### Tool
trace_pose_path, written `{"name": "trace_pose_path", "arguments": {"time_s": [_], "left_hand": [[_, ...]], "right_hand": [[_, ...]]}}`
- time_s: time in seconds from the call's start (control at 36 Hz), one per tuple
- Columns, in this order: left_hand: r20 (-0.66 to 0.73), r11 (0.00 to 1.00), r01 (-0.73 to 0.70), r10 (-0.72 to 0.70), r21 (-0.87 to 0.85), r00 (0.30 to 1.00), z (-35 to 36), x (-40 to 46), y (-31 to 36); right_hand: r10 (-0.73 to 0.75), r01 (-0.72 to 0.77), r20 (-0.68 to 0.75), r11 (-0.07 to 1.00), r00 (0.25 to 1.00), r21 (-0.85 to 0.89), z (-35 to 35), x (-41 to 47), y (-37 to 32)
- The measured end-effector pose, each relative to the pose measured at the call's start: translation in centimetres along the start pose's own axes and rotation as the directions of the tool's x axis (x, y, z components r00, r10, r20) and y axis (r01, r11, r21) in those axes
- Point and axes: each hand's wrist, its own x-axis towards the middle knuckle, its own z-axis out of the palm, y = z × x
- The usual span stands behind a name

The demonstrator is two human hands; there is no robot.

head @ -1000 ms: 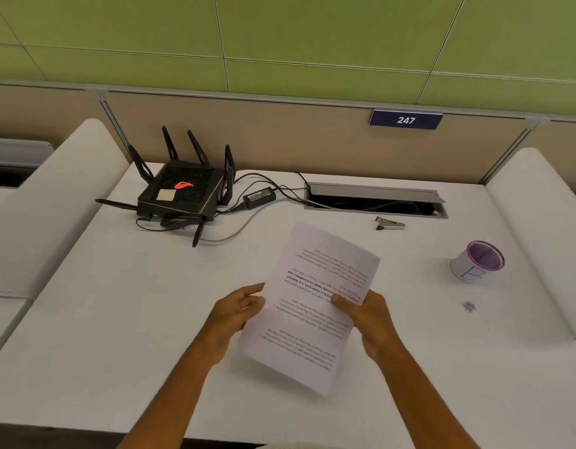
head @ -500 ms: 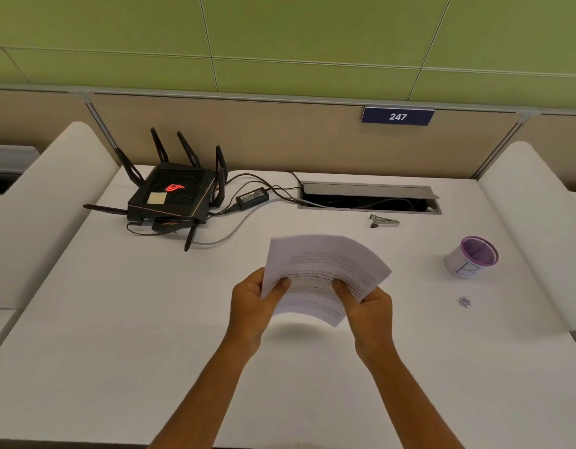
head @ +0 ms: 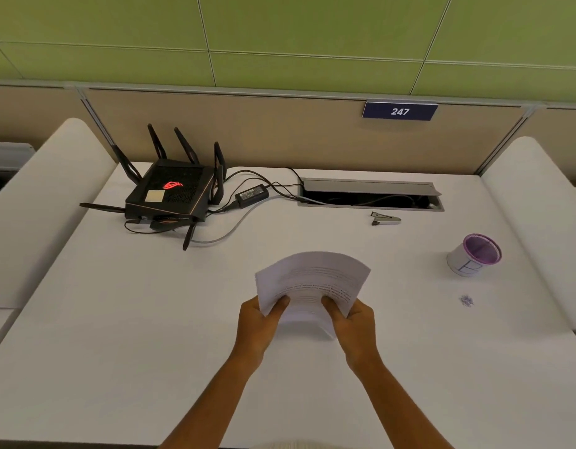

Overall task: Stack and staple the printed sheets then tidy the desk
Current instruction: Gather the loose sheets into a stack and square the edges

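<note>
A stack of printed sheets (head: pixel 316 280) stands on edge over the middle of the white desk (head: pixel 118 319), bowed towards me with its top curling away. My left hand (head: pixel 259 325) grips the stack's left side, thumb on the front. My right hand (head: pixel 353 325) grips its right side the same way. A small grey stapler (head: pixel 385 219) lies at the back of the desk, just in front of the cable slot, well beyond both hands.
A black router (head: pixel 171 194) with antennas, a power brick (head: pixel 251 195) and cables sits at the back left. An open cable slot (head: pixel 371 197) runs along the back. A purple-rimmed cup (head: pixel 473 259) and a small scrap (head: pixel 465 300) lie right. Curved white dividers flank the desk.
The sheets went from lying tilted and flat in my hands to standing upright on edge. Both hands closed onto the stack's two sides and have squared it since.
</note>
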Motion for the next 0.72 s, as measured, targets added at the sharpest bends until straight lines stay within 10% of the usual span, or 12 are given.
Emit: {"name": "trace_pose_path", "arguments": {"time_s": [0.33, 0.72], "left_hand": [[-0.057, 0.975, 0.055, -0.069, -0.216, 0.996, -2.1, 0.4, 1.0], [-0.004, 0.844, 0.141, -0.167, -0.517, 0.986, -0.8, -1.9, 0.1]], "right_hand": [[0.041, -0.056, 0.243, 0.997, 0.969, 0.055, -3.7, 1.1, -0.2], [0.222, -0.279, 0.195, 0.895, 0.955, 0.348, -0.6, -0.9, -0.1]]}}
